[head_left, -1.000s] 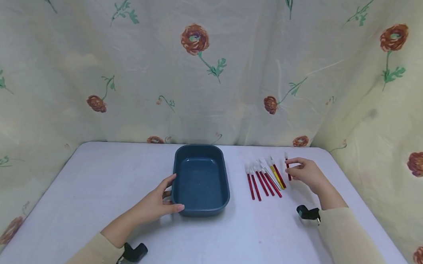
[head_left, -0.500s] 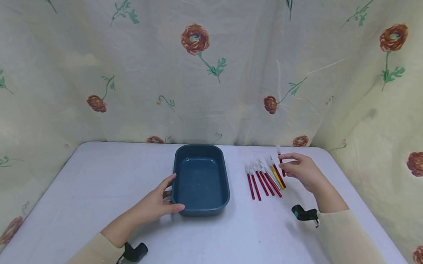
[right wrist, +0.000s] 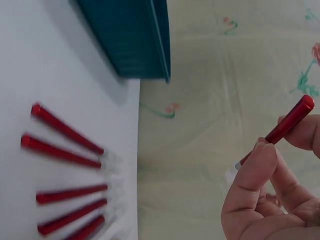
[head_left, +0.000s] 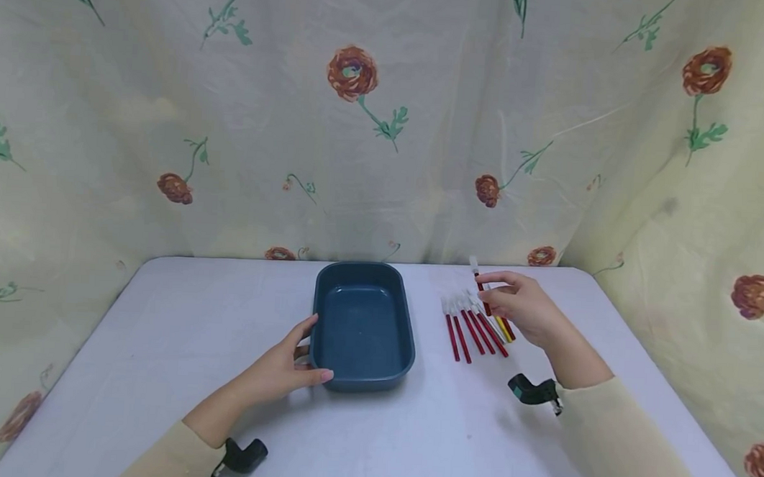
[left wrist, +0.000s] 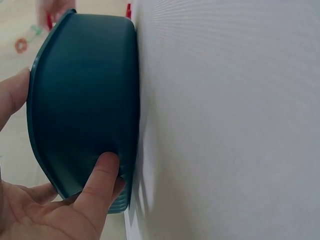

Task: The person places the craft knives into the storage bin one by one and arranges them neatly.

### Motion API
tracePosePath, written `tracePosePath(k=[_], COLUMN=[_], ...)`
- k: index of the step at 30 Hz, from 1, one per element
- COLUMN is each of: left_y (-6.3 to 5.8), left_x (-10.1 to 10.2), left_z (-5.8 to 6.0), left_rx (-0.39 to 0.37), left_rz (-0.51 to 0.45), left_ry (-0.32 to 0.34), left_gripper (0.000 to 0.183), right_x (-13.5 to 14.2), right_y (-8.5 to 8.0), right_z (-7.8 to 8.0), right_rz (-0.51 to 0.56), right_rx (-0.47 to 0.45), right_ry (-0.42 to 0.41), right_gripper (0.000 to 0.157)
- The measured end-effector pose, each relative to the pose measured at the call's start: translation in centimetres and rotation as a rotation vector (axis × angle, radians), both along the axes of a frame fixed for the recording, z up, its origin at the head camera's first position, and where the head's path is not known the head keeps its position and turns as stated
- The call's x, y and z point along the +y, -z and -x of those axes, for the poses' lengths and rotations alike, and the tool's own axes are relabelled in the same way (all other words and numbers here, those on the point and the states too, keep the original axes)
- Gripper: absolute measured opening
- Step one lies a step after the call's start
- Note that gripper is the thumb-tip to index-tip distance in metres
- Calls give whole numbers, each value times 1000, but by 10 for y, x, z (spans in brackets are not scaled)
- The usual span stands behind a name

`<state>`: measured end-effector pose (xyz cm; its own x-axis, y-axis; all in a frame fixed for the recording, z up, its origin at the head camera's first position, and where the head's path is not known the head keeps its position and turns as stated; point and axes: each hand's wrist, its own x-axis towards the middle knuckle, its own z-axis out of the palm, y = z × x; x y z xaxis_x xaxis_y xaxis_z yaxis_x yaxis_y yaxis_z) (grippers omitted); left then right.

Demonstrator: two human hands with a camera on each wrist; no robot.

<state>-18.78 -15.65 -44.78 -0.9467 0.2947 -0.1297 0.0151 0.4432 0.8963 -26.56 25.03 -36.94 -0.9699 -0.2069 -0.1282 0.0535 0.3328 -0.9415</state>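
Note:
A dark blue rectangular basin (head_left: 329, 384) stands upright on the table, nothing visible inside it. At its near left corner my left hand (head_left: 277, 365) holds it, fingers on the outer left side and thumb at the near edge. In the left wrist view fingertips press the basin wall (left wrist: 85, 100). Between thumb and fingers, my right hand (head_left: 522, 309) pinches a slim red pen-like tool (right wrist: 295, 118) with a clear cap, raised above the table. Below and left of that hand lie several similar red pen-like tools (head_left: 462, 336), roughly side by side, clear-capped ends away from me.
Among the tools lie a yellow one (head_left: 509, 327) and a silver one, partly hidden by the right hand. White cloth covers the table (head_left: 176, 328). A flower-printed curtain (head_left: 265, 117) hangs behind and beside it. A small black camera sits on each wrist.
My right hand has moved left with the pinched red pen-like tool, from the right of the row to above it. The left hand and basin stay where they were.

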Motion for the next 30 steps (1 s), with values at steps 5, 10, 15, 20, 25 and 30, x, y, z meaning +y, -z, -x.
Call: tracePosePath(k=[5,10,15,20,25,30], left_y=[-1,-1,2,2,2,4], left_x=[-1,-1,-1,0,0,-1], left_z=[-1,-2,-1,0,0,0], left_rx=[-3,0,-1,5,11,17], left_rz=[5,5,6,3,-1,7], left_ry=[-6,-3,-5,0,-6,-14], left_gripper=[104,103,103,102,102,104], right_x=[-20,-43,-65,-84,-103,-122], right_y=[-2,-3,0,7,13,17], right_z=[-3,-6,-9,-9,-9,-9], right_rz=[86,81,51,57,88,93], right_rx=[-51,-61,-40,-34,-43,-52], right_ry=[-7,-9,-20,-31,-50,-90], right_gripper=[41,42,40,37,38,37])
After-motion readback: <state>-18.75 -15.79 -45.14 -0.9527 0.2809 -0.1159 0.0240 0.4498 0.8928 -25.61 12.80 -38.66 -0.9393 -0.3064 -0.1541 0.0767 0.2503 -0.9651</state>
